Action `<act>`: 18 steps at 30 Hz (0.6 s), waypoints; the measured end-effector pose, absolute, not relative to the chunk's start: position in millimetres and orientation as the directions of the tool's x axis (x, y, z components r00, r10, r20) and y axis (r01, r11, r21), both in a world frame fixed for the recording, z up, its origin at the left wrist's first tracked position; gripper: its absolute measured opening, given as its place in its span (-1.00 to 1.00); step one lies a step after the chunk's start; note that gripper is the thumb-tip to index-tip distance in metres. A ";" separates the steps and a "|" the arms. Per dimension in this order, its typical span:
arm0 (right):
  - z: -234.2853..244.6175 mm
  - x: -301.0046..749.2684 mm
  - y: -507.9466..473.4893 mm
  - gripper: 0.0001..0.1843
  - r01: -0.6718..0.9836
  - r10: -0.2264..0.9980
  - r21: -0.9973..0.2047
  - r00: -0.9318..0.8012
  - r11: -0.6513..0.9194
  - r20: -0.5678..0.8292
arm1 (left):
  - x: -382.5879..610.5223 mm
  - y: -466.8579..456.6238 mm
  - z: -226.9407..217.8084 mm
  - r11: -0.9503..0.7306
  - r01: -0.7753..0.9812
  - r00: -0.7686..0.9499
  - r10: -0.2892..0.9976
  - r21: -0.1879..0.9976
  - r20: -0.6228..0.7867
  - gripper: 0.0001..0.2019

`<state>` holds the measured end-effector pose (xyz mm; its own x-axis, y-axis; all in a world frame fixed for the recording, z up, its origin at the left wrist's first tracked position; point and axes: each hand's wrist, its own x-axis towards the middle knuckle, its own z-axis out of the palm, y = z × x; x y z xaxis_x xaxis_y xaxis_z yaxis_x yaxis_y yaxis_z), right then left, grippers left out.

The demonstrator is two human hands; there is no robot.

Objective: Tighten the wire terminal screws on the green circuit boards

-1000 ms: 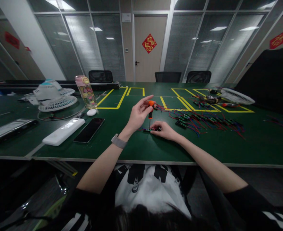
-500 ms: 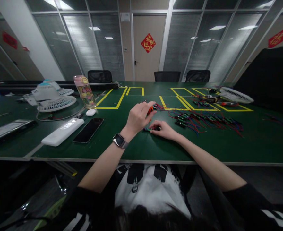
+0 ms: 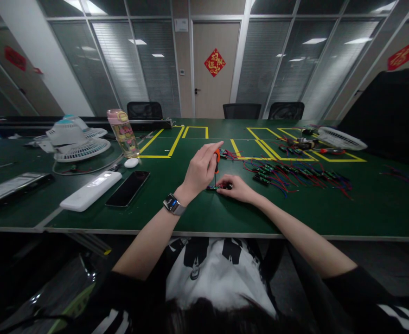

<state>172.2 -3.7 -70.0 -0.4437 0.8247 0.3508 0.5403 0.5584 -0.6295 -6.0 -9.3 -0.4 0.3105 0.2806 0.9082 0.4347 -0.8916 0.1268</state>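
Observation:
My left hand point(image 3: 201, 168), with a watch point(image 3: 172, 203) on its wrist, is closed around the orange and black handle of a screwdriver point(image 3: 217, 160). The screwdriver stands upright, its thin shaft pointing down at a small green circuit board point(image 3: 212, 188) on the table. My right hand point(image 3: 237, 188) pinches the board's right end and keeps it against the tabletop. Fingers cover much of the board, and the exact spot where the tip meets it is too small to make out.
Several circuit boards with red and blue wires point(image 3: 298, 171) lie to the right. On the left are a phone point(image 3: 128, 188), a white power bank point(image 3: 91, 191), a bottle point(image 3: 123, 133) and a white fan point(image 3: 81, 139). Yellow tape point(image 3: 169, 148) marks the green table point(image 3: 176, 222).
My left hand has turned on the screwdriver handle, its fingers now straighter and more of the orange showing. The watch face has lit up. My right hand and the board stay put.

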 end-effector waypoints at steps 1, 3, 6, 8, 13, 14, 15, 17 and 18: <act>-69.9 172.2 -3.7 -0.84 0.540 0.825 -0.630 -0.444 0.558 0.350 | -3.7 -10.7 -0.1 -0.897 0.389 0.268 0.328 0.210 0.906 -0.69; -69.8 172.1 -3.7 -0.84 0.543 0.824 -0.627 -0.447 0.559 0.347 | -0.1 -11.4 -0.1 -0.871 0.352 0.177 0.421 0.343 0.890 -0.75; -69.2 172.2 -3.9 -0.84 0.550 0.819 -0.614 -0.457 0.567 0.347 | 0.7 -4.8 -1.3 -0.804 0.324 0.050 0.540 0.498 0.840 -0.79; -68.8 172.2 -4.1 -0.85 0.549 0.814 -0.607 -0.460 0.574 0.354 | -1.2 2.7 -2.5 -0.794 0.242 0.027 0.580 0.557 0.814 -0.76; -68.7 172.2 -3.9 -0.85 0.557 0.813 -0.597 -0.461 0.577 0.355 | -5.4 10.1 -3.2 -0.786 0.101 0.094 0.617 0.609 0.781 -0.78; -69.0 172.2 -3.7 -0.85 0.560 0.813 -0.594 -0.463 0.578 0.354 | -5.8 8.4 -2.8 -0.797 0.164 0.076 0.598 0.581 0.798 -0.80; -69.2 172.3 -3.5 -0.85 0.562 0.812 -0.591 -0.464 0.579 0.354 | -6.0 6.2 -2.2 -0.805 0.237 0.052 0.569 0.543 0.821 -0.81; -69.6 172.3 -3.2 -0.84 0.564 0.808 -0.584 -0.467 0.584 0.358 | -6.0 2.0 -1.0 -0.811 0.327 0.059 0.530 0.485 0.846 -0.81; -69.7 172.3 -3.2 -0.84 0.562 0.806 -0.582 -0.469 0.588 0.361 | -5.9 0.7 -0.5 -0.818 0.332 0.079 0.520 0.469 0.851 -0.79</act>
